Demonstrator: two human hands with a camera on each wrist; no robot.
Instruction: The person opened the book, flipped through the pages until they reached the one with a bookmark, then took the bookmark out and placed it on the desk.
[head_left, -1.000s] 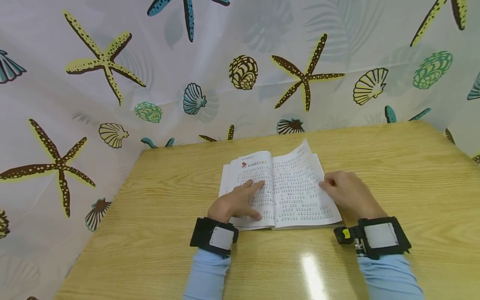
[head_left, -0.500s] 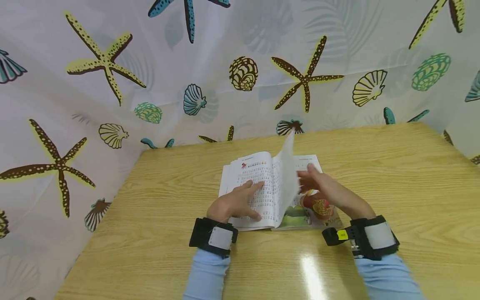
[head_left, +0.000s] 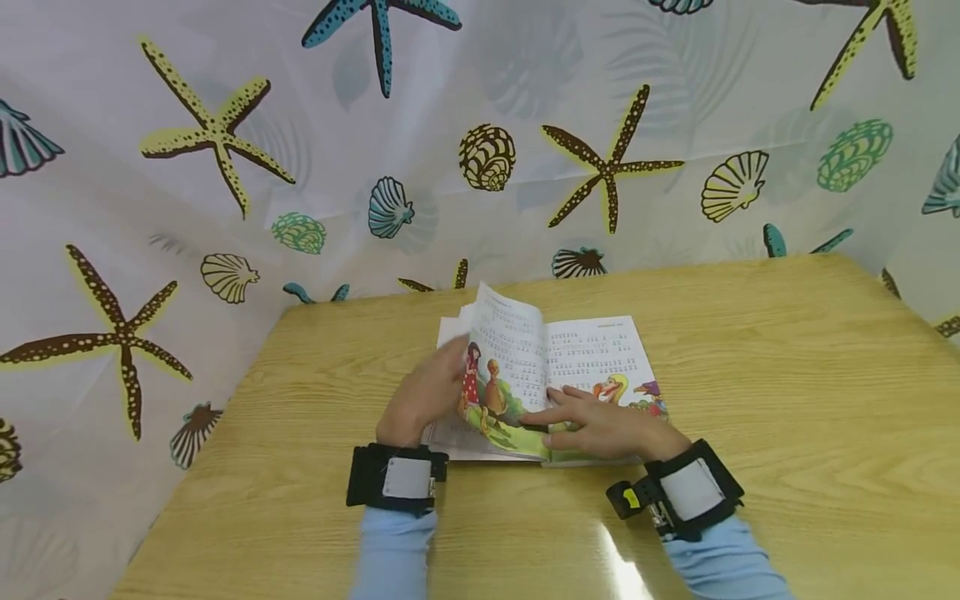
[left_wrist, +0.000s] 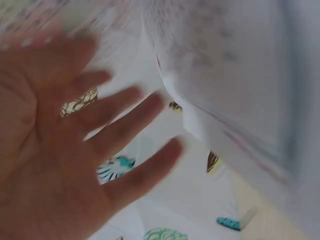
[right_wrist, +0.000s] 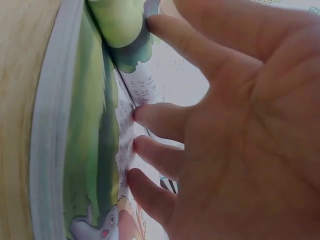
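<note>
An open picture book (head_left: 592, 346) lies on the wooden table, with printed text and coloured drawings on both sides. Its left-hand leaf (head_left: 506, 329) stands partly raised and curved, showing a figure in a red dress. My left hand (head_left: 420, 392) is at that leaf's outer edge, its fingertips hidden behind the leaf. The left wrist view shows this hand's fingers (left_wrist: 135, 115) spread and extended beside pages. My right hand (head_left: 607, 429) rests across the lower middle of the book. In the right wrist view, its extended fingertips (right_wrist: 142, 112) touch the page near the spine.
The wooden table (head_left: 750, 358) extends around the book on all sides. Behind it and along the left hangs a white cloth (head_left: 420, 108) printed with starfish and shells. Both wrists wear black straps (head_left: 397, 477) over light blue sleeves (head_left: 393, 550).
A leaf has been turned from right to left, exposing illustrated pages. The right hand followed it leftward to the spine. The left hand left the page's face and moved to the outer left edge.
</note>
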